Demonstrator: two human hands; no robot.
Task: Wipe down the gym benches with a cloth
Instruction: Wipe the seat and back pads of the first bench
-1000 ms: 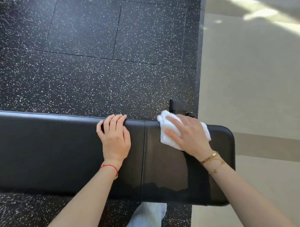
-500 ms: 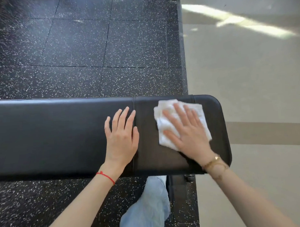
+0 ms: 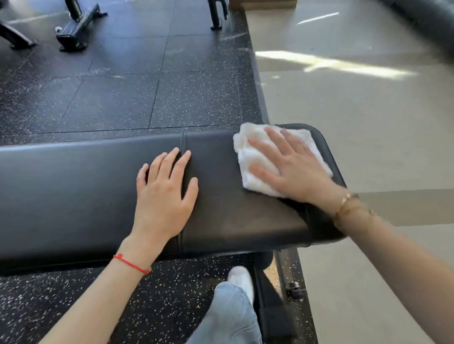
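Black rubber floor with white speckles fills the left and the upper part of my view, and a pale smooth floor takes the right side, from about 1 o'clock down to 5 o'clock. At 11 o'clock, far back, I see the dark metal feet of some gym machines, a little blurred.

Across the middle lies the desk, a long black padded gym bench with a seam running over it near the centre. Its rounded end is at 3 o'clock, where the two floors meet.

At 6 o'clock I see a leg in light blue jeans and the tip of a white shoe on the rubber floor, just beside the dark frame under the desk.

My left hand lies flat on the padding at the centre, fingers straight and a little spread, holding nothing; the fingertips reach the seam. A thin red string is around this wrist.

My right hand is at 2 o'clock, pressing flat on the white cloth with straight, spread fingers. The cloth is folded and rests on the desk close to its rounded end, reaching the far edge. Gold bracelets sit on the right wrist.
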